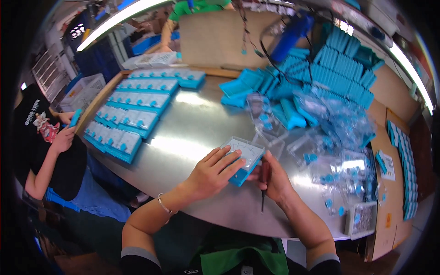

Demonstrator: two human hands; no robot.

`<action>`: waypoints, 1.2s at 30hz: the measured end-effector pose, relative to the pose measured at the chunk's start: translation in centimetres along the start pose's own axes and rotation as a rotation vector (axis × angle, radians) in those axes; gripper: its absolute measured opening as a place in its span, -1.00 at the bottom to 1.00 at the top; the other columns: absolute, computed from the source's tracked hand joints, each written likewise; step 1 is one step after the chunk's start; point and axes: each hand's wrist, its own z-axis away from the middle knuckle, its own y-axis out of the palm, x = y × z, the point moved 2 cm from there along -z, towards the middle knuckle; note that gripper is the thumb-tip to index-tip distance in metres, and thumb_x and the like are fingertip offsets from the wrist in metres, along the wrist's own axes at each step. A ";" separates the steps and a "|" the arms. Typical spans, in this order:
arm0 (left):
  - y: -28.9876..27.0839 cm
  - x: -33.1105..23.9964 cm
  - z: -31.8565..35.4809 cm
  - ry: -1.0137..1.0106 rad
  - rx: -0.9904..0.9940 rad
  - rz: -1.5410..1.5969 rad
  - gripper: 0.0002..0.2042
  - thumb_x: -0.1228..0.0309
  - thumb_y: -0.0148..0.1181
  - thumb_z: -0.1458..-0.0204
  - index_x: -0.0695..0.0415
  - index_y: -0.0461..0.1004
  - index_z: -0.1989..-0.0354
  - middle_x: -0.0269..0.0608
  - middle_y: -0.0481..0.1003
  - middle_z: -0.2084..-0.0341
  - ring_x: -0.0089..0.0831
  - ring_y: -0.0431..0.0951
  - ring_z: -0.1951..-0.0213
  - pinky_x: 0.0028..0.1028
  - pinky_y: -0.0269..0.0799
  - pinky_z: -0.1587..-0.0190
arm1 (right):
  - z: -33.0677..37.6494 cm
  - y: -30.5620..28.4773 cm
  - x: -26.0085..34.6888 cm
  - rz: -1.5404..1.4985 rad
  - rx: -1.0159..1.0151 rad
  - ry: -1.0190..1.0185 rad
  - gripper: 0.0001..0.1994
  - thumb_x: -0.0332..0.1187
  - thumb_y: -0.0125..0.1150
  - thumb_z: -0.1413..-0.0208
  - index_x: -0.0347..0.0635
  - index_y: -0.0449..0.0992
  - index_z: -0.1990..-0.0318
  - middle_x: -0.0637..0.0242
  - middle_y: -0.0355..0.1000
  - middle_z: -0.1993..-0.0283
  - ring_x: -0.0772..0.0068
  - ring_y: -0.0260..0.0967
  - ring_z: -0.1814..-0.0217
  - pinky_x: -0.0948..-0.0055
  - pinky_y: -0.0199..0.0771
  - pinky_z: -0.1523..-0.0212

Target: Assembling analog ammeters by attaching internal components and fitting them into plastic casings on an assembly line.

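A blue case with a clear cover is tilted above the near middle of the metal table. My left hand lies over its top, fingers stretched out across the cover; the thumb is hard to tell apart. At the case's right edge, my right hand is closed around a screwdriver with a dark red handle, its thin shaft pointing down. The right thumb presses the rim of the case, while the other fingers are partly hidden behind it.
Rows of blue cases cover the table's left side. At right lie loose clear covers, a small tray of screws and stacked blue trays. A co-worker stands at left holding a blue piece; another person is behind a cardboard panel.
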 end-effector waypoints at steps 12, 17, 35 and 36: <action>6.3 27.2 4.4 -0.564 0.322 -0.538 -0.44 0.54 0.08 0.07 0.01 0.18 -0.19 -0.26 0.19 -0.23 -0.14 0.15 -0.26 -0.01 0.14 -0.19 | 7.4 -4.8 2.4 0.459 -0.133 0.125 -0.64 -0.49 0.03 -0.10 -0.43 0.29 -0.06 -0.07 0.48 0.19 0.35 0.51 0.43 0.72 0.09 0.76; 8.8 33.0 3.1 -0.585 0.238 -0.393 -0.57 0.56 -0.11 -0.02 0.07 0.27 -0.13 -0.10 0.22 -0.19 -0.04 0.09 -0.28 0.08 0.12 -0.16 | 11.8 -7.0 4.1 0.519 -0.256 0.064 -0.65 -0.42 0.06 -0.14 -0.36 0.33 -0.06 0.09 0.52 0.22 0.56 0.46 0.46 0.75 0.12 0.70; 8.9 -10.0 -5.7 0.179 0.254 0.669 -0.72 0.45 0.15 0.01 0.13 0.46 0.08 -0.08 0.41 0.09 -0.11 0.39 0.04 -0.17 0.26 -0.05 | 43.1 -37.3 19.9 1.776 -2.101 0.043 -0.65 -0.34 0.09 -0.01 -0.10 0.41 0.00 0.04 0.29 -0.08 0.06 0.39 0.04 0.15 0.42 0.12; 9.0 -11.4 -6.0 0.172 0.259 0.654 -0.72 0.45 0.15 0.01 0.13 0.46 0.08 -0.08 0.41 0.09 -0.11 0.39 0.04 -0.17 0.26 -0.05 | 43.4 -38.4 19.8 1.769 -2.087 0.031 -0.65 -0.34 0.09 -0.01 -0.10 0.41 0.00 0.04 0.29 -0.08 0.06 0.39 0.04 0.15 0.42 0.12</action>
